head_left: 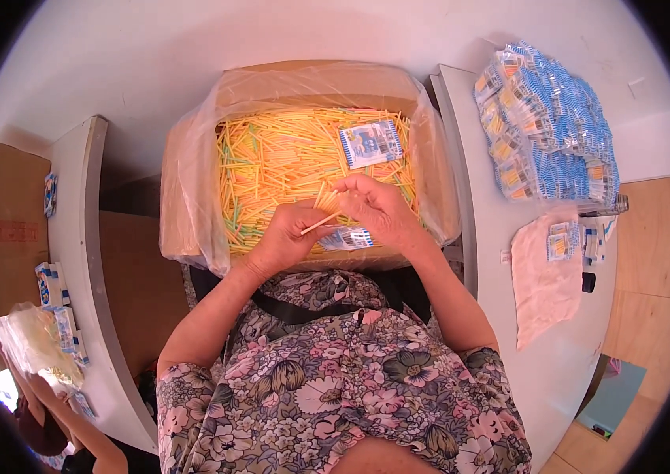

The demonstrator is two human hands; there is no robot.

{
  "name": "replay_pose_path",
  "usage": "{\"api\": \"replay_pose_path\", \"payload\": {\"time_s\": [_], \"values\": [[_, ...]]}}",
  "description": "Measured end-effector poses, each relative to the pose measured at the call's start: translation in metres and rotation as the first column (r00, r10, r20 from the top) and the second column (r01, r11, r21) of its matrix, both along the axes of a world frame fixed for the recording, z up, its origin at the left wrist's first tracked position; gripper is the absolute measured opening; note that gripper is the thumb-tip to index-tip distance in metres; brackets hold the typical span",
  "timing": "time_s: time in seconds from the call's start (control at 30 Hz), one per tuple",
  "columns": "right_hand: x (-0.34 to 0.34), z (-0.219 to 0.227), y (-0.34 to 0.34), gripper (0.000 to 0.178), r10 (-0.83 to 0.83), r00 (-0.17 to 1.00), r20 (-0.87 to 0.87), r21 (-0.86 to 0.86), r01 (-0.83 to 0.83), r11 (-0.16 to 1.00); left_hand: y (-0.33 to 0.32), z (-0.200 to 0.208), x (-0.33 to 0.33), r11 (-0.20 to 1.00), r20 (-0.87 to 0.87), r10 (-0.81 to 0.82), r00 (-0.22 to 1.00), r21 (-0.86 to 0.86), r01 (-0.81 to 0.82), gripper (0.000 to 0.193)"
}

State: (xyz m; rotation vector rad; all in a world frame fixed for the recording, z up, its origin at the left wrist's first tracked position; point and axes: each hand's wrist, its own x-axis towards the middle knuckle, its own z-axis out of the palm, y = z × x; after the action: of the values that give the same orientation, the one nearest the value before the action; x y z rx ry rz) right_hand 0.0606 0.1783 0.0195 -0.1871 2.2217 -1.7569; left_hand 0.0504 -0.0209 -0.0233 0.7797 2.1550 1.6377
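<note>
Over a box of loose thin sticks, mostly yellow with some green and pink ones, my two hands meet near the front. My left hand is closed on a small bunch of yellow sticks; one pale stick slants out across its fingers. My right hand pinches at the same bunch from the other side, its fingertips partly hidden. A blue-and-white printed packet lies on the sticks beyond my right hand. Another clear and blue packet lies below my hands, partly covered by them.
The cardboard box has a clear plastic liner over its rim. On the right table are piled filled packets and a pink cloth. Leftward stand a side table with packets and another person's arm.
</note>
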Motion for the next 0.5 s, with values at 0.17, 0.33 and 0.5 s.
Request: {"api": "replay_pose_path", "payload": {"time_s": [0.17, 0.33, 0.5], "values": [[-0.010, -0.013, -0.012, 0.039, 0.021, 0.988, -0.153, 0.150, 0.003, 0.989, 0.007, -0.007, 0.001, 0.996, -0.209, 0.037, 0.977, 0.087, -0.019, 0.005], [-0.016, -0.025, -0.006, 0.038, -0.012, 0.994, -0.112, 0.007, 0.013, 1.000, 0.004, -0.006, -0.002, 0.997, -0.066, 0.011, 0.998, 0.075, -0.006, 0.011], [-0.013, -0.035, -0.012, 0.043, -0.057, 0.986, -0.154, -0.011, 0.056, 0.998, 0.003, -0.014, -0.003, 0.998, -0.020, 0.021, 1.000, 0.056, -0.020, 0.012]]}}
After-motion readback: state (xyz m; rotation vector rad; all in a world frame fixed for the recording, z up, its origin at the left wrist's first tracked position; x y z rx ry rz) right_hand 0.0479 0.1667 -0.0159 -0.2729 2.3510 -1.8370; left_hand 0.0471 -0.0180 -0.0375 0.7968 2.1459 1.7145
